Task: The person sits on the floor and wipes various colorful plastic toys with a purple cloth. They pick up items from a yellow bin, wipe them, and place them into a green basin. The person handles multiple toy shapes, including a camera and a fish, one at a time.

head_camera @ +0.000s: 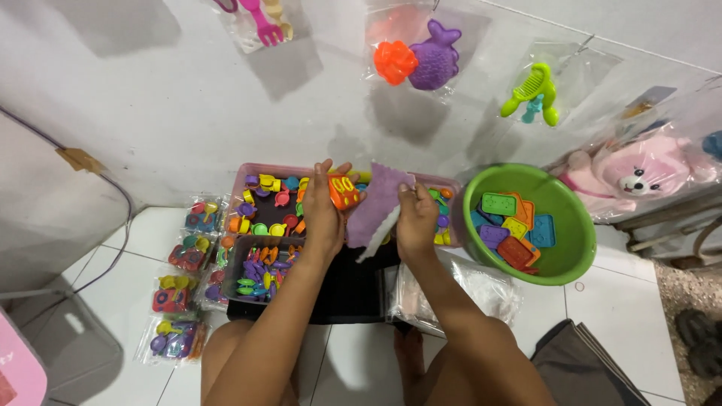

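Orange toy block (344, 192), gripped upright in the left hand (323, 214) above the pink tray (248, 174), sits just left of the purple cloth (380, 207) pinched by the right hand (416, 222).

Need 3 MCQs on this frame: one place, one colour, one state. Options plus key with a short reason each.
1. Where is the green bowl?
A. to the right of both hands
B. to the left of the trays
C. on the person's lap

2. What colour is the small toy piece in the left hand?
A. blue
B. orange
C. white

3. What is the right hand doing?
A. resting flat on the floor
B. reaching into the bowl
C. gripping a clear bag with a purple sheet inside

Key: 1 A, the bowl sits on the floor tiles right of the hands. 2 B, the piece shows orange with yellow marks. 3 C, its fingers pinch the bag above the trays.
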